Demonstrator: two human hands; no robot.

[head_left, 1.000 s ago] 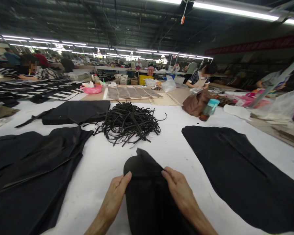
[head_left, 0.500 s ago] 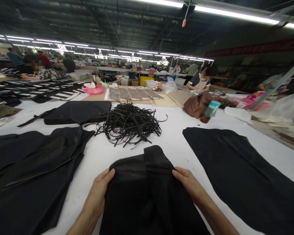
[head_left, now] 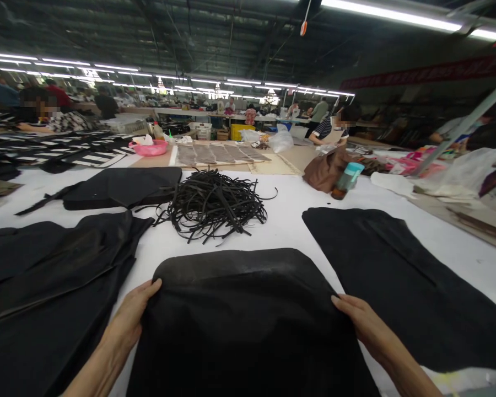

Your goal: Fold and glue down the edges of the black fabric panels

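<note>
A big black sheet (head_left: 240, 320) is spread wide over the white bench (head_left: 287, 229). Its left edge is pinched under the thumb in the grip of the left hand (head_left: 133, 311), and its right edge is pinched the same way by the right hand (head_left: 361, 315). A messy pile of thin black strips (head_left: 219, 204) is seen just past it. Black pieces (head_left: 58, 286) are laid at the left, a long black piece (head_left: 409, 292) at the right.

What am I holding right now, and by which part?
A black sheet: your left hand pinches its left edge, your right hand its right edge, both near the far end.
</note>
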